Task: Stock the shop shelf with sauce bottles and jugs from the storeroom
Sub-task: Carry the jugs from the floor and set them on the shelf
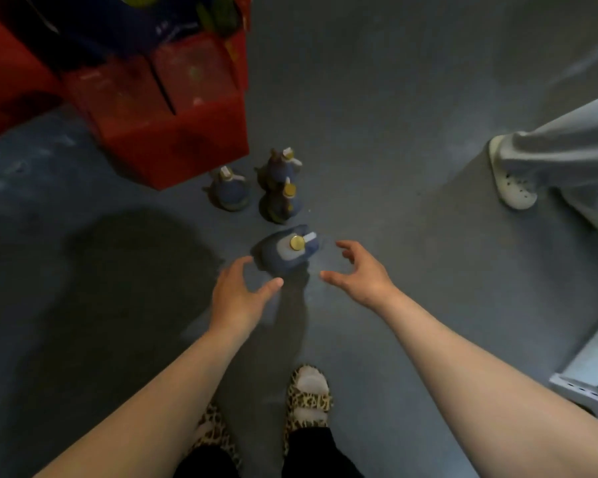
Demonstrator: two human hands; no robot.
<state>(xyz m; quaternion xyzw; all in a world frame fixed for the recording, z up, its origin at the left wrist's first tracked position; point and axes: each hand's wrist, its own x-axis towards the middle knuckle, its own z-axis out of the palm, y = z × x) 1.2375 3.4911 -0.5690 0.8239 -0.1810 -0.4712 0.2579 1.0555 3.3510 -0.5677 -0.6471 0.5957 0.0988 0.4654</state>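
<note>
Several dark sauce jugs with gold caps stand on the grey floor. The nearest jug [287, 251] is directly in front of me. Behind it stand a second jug [282, 203], a third jug [280, 167] and one more jug [229, 188] to the left. My left hand [237, 291] hovers just left of and below the nearest jug, fingers spread, holding nothing. My right hand [358, 272] hovers to the jug's right, fingers loosely curved, also holding nothing. Neither hand touches the jug.
Red cartons [173, 108] are stacked at the upper left, close behind the jugs. Another person's leg and white shoe [515, 181] stand at the right. A pale box edge [587, 384] shows at the lower right. My feet in leopard-print slippers [308, 398] are below.
</note>
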